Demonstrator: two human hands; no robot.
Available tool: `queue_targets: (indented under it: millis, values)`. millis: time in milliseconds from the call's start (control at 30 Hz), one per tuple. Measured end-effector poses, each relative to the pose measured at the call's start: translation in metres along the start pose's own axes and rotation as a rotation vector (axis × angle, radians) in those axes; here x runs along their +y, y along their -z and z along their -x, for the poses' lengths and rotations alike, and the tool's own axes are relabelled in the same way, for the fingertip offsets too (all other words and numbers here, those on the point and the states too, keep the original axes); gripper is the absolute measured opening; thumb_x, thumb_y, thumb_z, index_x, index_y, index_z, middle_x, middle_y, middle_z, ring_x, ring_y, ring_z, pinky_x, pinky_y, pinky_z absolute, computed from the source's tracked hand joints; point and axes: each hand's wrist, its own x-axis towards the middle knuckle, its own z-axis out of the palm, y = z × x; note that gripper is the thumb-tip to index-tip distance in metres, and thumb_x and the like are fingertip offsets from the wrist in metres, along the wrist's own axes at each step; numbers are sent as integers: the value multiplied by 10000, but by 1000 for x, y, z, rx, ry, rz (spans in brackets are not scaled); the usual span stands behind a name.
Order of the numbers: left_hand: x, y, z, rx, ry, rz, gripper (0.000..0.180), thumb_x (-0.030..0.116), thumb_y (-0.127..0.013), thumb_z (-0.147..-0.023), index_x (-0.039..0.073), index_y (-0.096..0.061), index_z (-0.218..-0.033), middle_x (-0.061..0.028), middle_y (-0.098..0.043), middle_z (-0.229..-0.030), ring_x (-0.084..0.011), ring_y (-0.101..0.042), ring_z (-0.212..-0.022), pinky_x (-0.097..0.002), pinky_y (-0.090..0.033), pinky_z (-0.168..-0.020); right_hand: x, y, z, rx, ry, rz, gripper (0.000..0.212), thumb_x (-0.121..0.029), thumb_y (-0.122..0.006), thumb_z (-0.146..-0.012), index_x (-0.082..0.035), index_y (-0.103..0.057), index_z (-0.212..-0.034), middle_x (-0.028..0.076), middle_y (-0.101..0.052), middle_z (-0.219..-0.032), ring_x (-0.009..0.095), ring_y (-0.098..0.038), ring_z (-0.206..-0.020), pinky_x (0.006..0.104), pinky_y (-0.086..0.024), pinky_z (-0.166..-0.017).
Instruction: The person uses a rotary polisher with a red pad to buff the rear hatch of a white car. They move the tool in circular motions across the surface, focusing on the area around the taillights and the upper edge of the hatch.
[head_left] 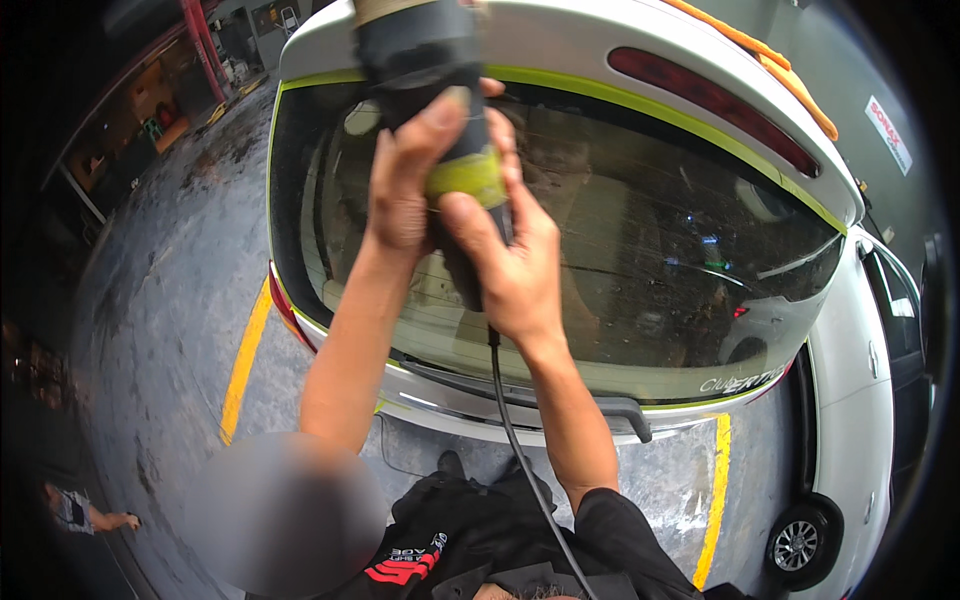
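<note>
A corded power polisher (415, 60), dark with a yellow-green band, is held out in front of me at the top edge of a white car's rear window (640, 230). My left hand (405, 180) wraps round its body from the left. Lower down, my right hand (515, 265) grips the rear part, its thumb by the band. The polisher's front end is smeared by motion and partly cut off by the frame, so contact with the white spoiler (540, 45) cannot be told. From its back end a black cord (505, 400) hangs down past my right forearm.
Yellow-green masking tape (560, 84) edges the glass. A red brake light (715, 110) sits in the spoiler; an orange cloth (795, 85) lies on the roof. Below the glass is a wiper (560, 397). Another white car (850, 400) stands at right. Another person (85, 512) is far left.
</note>
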Motion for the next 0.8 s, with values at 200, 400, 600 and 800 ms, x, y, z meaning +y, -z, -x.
queue_targets:
  millis: [200,400,600,800]
  values:
    - [-10,-75,-21,-216,168,-47,491,410,-829,-952,-2,-736,-1200,-81,-734,-955,-169,-732,-863,-343,-606,-821,-10,63,30,127,-34,-139,494,-411,-607,-1135,48,-634,-1317,113,-738,-1045,172,-734,-846,314,-590,-762]
    - [-24,-102,-32,-219,66,-21,446,314,-942,-865,11,-762,-1137,-40,-769,-993,-120,-709,-896,-302,-573,-830,-7,79,43,163,-44,-199,736,-630,-415,-1154,-81,-422,-1644,125,-595,-1515,275,-604,-1400,428,-494,-1191]
    - [0,-53,-23,-179,131,60,384,284,-920,-878,15,-763,-1102,-32,-741,-928,-126,-711,-765,-290,-587,-711,-3,40,31,61,-118,-69,771,-676,-458,-1121,-15,-505,-1515,167,-735,-1204,280,-781,-996,401,-657,-862]
    - [36,23,-13,-158,146,-12,352,309,-808,-951,-11,-762,-1089,-85,-748,-884,-168,-736,-757,-333,-623,-725,22,-36,14,31,-86,-154,551,-481,-650,-1103,39,-605,-1281,109,-746,-954,177,-739,-739,307,-596,-675]
